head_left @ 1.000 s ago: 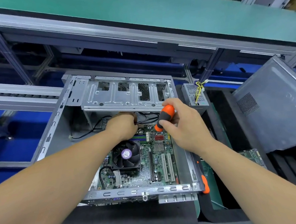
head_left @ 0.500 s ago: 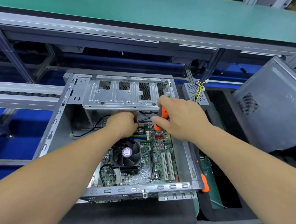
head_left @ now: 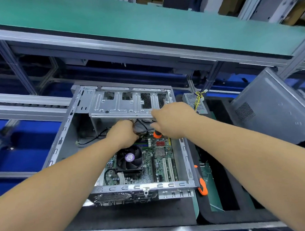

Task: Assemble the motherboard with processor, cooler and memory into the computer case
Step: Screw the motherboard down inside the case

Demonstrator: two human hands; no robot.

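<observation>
While both hands [head_left: 149, 128] curl under the drive cage [head_left: 127, 103], their grips stay hidden.

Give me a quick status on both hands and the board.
Left hand on black cables under the drive cage. Right hand grips orange-handled screwdriver. Green motherboard seated in grey metal case. Cables crowd the work spot.

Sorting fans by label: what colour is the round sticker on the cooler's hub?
Purple, on the black cooler fan; seen in the head view.
</observation>
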